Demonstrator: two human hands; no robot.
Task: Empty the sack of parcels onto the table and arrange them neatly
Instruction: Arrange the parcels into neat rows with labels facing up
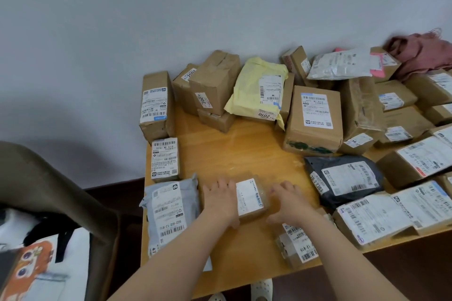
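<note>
A small brown box with a white label (pixel 249 199) lies on the wooden table (pixel 239 151) near its front. My left hand (pixel 219 199) rests on the box's left side and my right hand (pixel 289 199) on its right side, fingers spread and fairly straight. Left of it lies a grey mailer bag (pixel 166 212). A small taped box (pixel 297 243) sits under my right forearm at the table's front edge. A brown sack (pixel 41 178) stands open at the left, beside the table.
Many brown boxes line the back and right of the table, with a yellow mailer (pixel 259 88), a black mailer (pixel 344 178) and a white mailer (pixel 342 65). A pink cloth (pixel 420 52) lies at the far right. A grey wall stands behind.
</note>
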